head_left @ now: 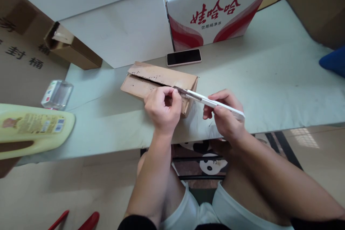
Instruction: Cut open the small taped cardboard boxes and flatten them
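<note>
A white utility knife (217, 102) with a dark extended blade is held in my right hand (229, 116), its fingers closed round the handle. My left hand (164, 109) pinches at the blade's tip with thumb and forefinger. Both hands are above the near side of a small brown cardboard box (167, 75), which lies on the table. A dark slit runs along the top of the box between its flaps, with small dark specks around it. My left hand and the knife hide part of the box's right end.
Behind the box a phone (184, 57) lies by a white and red carton (212, 18) and a large white box (118, 32). At left are a yellow bottle (35, 129), a clear container (57, 94) and a narrow brown box (78, 52). The pale green tabletop (280, 90) ends before my knees.
</note>
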Tool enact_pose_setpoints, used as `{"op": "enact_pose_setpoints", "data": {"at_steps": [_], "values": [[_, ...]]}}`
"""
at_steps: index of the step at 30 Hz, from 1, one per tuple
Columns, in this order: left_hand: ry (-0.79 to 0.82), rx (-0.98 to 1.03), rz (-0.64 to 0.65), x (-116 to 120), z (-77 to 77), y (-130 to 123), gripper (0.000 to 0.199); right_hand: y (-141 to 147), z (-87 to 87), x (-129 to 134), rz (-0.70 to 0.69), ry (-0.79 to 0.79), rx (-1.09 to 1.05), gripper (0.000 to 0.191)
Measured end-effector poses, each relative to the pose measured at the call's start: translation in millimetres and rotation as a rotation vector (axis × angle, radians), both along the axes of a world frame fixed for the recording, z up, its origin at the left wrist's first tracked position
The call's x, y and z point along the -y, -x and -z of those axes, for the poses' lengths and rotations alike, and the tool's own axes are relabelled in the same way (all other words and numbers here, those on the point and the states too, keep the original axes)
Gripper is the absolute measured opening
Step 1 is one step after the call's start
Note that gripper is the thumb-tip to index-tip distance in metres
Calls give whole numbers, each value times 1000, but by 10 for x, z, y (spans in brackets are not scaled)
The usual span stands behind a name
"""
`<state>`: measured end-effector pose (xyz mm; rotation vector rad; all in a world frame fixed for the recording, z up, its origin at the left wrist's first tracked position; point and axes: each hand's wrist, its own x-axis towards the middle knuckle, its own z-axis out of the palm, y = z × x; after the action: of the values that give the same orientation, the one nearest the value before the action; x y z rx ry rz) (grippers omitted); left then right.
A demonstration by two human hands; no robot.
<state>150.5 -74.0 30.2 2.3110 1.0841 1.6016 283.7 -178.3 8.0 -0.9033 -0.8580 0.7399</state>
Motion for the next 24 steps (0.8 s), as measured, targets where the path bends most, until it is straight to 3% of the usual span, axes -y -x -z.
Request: {"op": "enact_pose_setpoints", "data": {"at_steps": [4,9,16,24], "values": [[-7,4,-7,0,-4,-2,12,-19,10,-5,41,18,13,18],[-8,41,-6,-2,11,-9,11,43,-29,-4,-38,64,124,17],[-11,85,4,-14,52,10,10,-17,23,-15,87,5,-25,17],[77,242,161,-18,56,73,8,-15,30,-56,53,123,-4,14]]}}
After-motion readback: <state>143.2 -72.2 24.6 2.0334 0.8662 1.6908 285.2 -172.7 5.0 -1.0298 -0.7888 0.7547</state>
